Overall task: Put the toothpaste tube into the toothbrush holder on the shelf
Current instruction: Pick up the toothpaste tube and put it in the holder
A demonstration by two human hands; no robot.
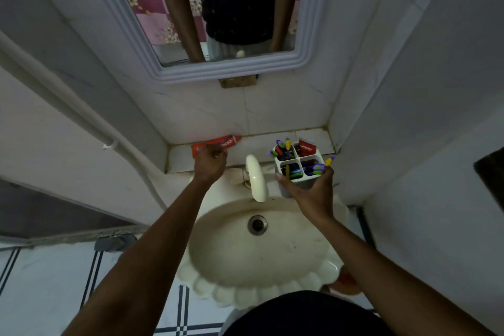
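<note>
A single wide-angle head view looks steeply down and forward from above the sink [261, 248], which fills the lower centre of the frame. The shelf [185, 157] crosses mid-frame, the mirror [231, 68] sits at upper centre, and both forearms enter from the bottom edge. Walls bend at the frame's sides.

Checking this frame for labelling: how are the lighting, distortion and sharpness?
Head view: dim, flat light, no glare; wide-angle bending of walls and mirror; left hand on the tube slightly soft; holder in the right hand readable.
</note>
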